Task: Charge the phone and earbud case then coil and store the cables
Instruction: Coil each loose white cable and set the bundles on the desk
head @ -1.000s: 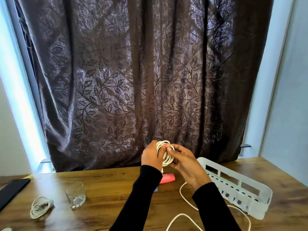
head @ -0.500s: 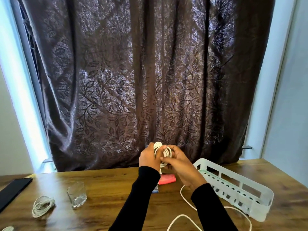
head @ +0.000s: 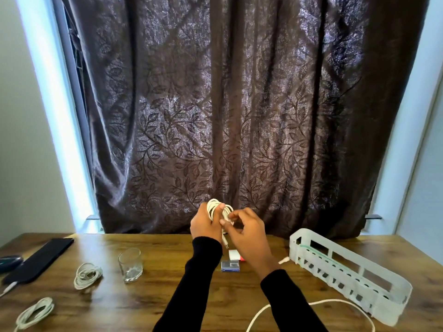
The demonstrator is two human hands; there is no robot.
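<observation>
My left hand (head: 205, 226) is gripping the white cable coil (head: 220, 210), thin loops bunched; my right hand (head: 244, 232) is pinching its strand.

1. A wooden table (head: 167, 298) with a dark, knotty grain carries everything.
2. Far left, a black phone (head: 39, 259) lies flat and slanted, a white plug just at its near end; a dark rounded object (head: 9, 262) sits at the table's left edge beside it.
3. Two coiled white cables rest on the left: one (head: 86, 275) beside a clear drinking glass (head: 130, 265) standing upright, the other (head: 34, 312) at the near-left corner.
4. Centre, a small blue box (head: 230, 266) lies flat, a white item (head: 234, 255) just behind it.
5. Right, a long white perforated basket (head: 393, 305) sits at an angle.
6. A loose white cable (head: 311, 304) arcs along the near edge.
</observation>
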